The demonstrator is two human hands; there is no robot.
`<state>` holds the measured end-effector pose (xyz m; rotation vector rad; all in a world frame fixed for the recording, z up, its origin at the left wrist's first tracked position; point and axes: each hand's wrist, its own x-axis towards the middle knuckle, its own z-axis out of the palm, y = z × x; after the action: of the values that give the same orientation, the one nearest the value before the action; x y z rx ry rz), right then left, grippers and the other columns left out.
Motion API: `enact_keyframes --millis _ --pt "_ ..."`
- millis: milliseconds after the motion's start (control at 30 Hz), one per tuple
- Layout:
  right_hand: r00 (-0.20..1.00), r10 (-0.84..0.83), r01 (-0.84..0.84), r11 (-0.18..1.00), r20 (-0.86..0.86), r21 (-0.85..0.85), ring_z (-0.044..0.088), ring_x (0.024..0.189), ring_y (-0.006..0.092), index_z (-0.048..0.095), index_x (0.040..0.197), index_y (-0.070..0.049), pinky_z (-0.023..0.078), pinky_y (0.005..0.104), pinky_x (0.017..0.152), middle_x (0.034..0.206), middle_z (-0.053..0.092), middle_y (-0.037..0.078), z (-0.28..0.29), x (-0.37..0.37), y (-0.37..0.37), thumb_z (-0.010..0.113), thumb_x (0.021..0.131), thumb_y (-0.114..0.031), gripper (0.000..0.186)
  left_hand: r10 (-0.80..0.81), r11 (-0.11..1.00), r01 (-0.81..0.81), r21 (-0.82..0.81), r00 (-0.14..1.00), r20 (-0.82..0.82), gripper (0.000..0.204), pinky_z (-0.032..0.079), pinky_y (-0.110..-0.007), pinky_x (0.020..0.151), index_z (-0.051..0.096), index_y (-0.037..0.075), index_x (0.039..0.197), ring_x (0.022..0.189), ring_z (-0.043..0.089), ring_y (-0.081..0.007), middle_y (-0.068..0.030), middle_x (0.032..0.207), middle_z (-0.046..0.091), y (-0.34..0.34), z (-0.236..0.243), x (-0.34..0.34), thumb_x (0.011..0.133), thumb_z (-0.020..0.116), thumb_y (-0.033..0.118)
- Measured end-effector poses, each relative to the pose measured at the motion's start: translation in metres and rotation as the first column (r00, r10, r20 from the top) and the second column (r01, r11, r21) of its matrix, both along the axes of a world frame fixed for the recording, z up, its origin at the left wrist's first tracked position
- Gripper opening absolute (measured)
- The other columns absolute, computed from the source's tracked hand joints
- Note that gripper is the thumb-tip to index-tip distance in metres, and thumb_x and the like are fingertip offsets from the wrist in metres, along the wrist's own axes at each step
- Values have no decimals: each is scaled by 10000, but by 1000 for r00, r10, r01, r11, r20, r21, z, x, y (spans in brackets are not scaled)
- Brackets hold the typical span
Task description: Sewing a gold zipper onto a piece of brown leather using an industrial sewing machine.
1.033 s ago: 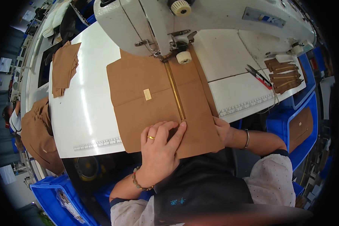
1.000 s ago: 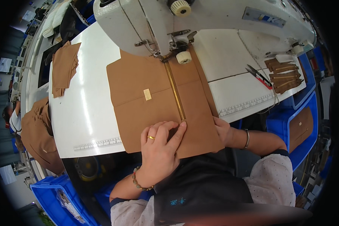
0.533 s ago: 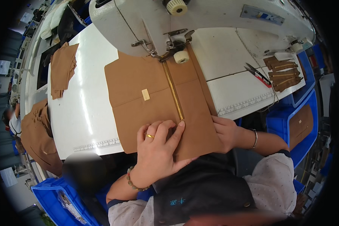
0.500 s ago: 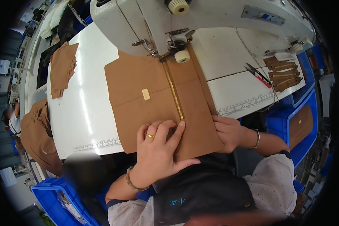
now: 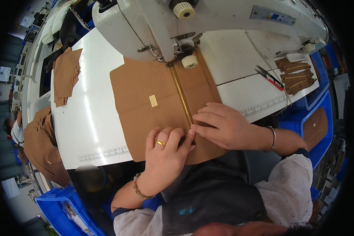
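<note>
A brown fabric panel (image 5: 141, 122) lies on the white sewing table, its far part under the sewing machine's needle area (image 5: 168, 63). A gold-toothed zipper (image 5: 181, 94) runs down it toward me, and a small cream tag (image 5: 153, 101) sits left of the zipper. My left hand (image 5: 167, 151), with a ring, is closed on the fabric at the zipper's near end, thumb and forefinger together. Against it, my right hand (image 5: 224, 128) comes from the right, its fingertips pinching at the same spot. The fingers hide the zipper's tip.
Thread snips (image 5: 270, 78) with red on the handle lie at the right, beside short brown zipper strips (image 5: 297, 78). Brown fabric pieces (image 5: 67, 76) are stacked at the left. Blue bins (image 5: 318, 137) stand by the table, and more brown panels (image 5: 39, 145) hang at the left.
My right hand has moved from the panel's right edge up and left onto the zipper's near end. The left thumb has drawn in toward the forefinger. The panel stays almost in place.
</note>
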<state>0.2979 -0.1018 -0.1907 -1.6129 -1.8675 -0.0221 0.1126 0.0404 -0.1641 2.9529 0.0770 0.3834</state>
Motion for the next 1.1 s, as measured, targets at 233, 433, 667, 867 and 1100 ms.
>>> enact_keyframes --millis 233,433,667,867,1100 --pt "995 14 -16 1000 94 22 647 1084 304 684 1024 27 534 461 997 1080 647 135 -6 -2 -2 661 813 -134 267 -147 976 162 -145 983 109 321 523 -442 1000 801 122 1035 1166 648 -271 -68 1212 682 26 -14 10 725 864 183" --pt "991 26 -29 999 134 21 654 1085 295 689 983 23 519 470 1044 1072 665 131 -5 -5 -1 646 801 -143 250 -26 992 30 -120 999 39 657 496 -474 1072 698 48 1264 1283 617 -298 -113 1393 642 43 -11 26 731 835 407" --pt "983 71 -60 996 169 -72 684 1091 277 716 1063 11 562 454 993 1097 705 132 6 2 -2 710 856 -171 276 -8 1000 6 -24 995 -104 876 424 -513 1133 648 16 1350 1328 587 -326 -118 1432 624 51 -1 44 709 765 602" --pt "980 161 -139 974 115 -181 656 1132 285 702 1076 -5 548 458 1002 1146 675 124 14 17 9 755 826 -272 370 5 1000 -7 -12 992 -129 955 411 -543 1138 639 52 1375 1356 567 -310 -81 1475 599 49 0 44 612 821 596" --pt "974 -6 56 975 227 -216 556 1271 305 680 1168 -19 425 477 1112 1282 613 124 20 29 25 839 659 -510 725 0 1000 2 15 992 -123 891 396 -561 1146 657 30 1344 1314 587 -306 -100 1443 621 49 3 46 693 745 632"
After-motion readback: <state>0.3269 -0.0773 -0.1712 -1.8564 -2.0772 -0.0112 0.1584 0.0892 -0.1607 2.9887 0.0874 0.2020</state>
